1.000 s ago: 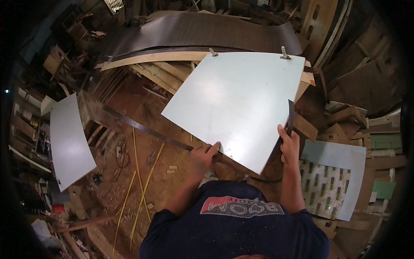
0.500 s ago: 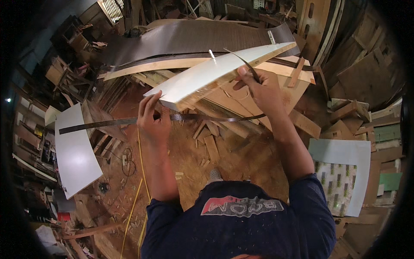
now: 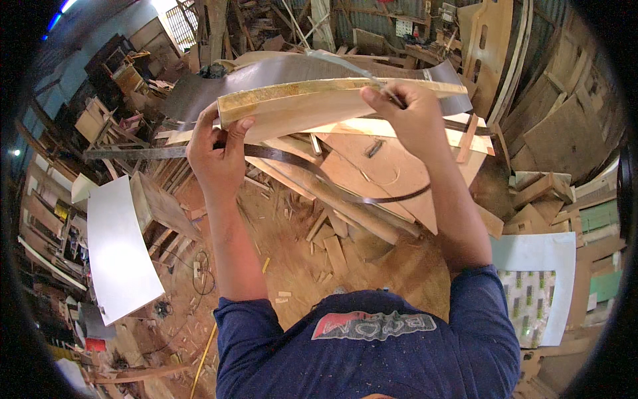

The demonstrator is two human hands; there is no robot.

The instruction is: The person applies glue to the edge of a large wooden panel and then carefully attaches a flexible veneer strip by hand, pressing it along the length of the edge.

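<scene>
I hold a flat wooden panel [image 3: 312, 110] tilted up on edge in front of me, so its bare yellowish edge faces the camera. My left hand [image 3: 216, 156] grips the panel's left end, thumb on top. My right hand [image 3: 409, 120] holds the panel's right part and pinches a thin dark edge-banding strip [image 3: 345, 186]. That strip droops in a long loop below the panel. A dark laminate sheet [image 3: 279, 73] lies curved on the workbench behind the panel.
Plywood offcuts [image 3: 372, 166] and wood scraps [image 3: 332, 246] cover the bench and the sawdust floor. A white sheet [image 3: 119, 246] leans at the left, another pale sheet [image 3: 538, 286] lies at the right. Stacked boards [image 3: 558, 133] fill the right side.
The panel, lying flat with its pale face up a second ago, has been swung up on edge. Both hands rose with it, and the dark strip now hangs below.
</scene>
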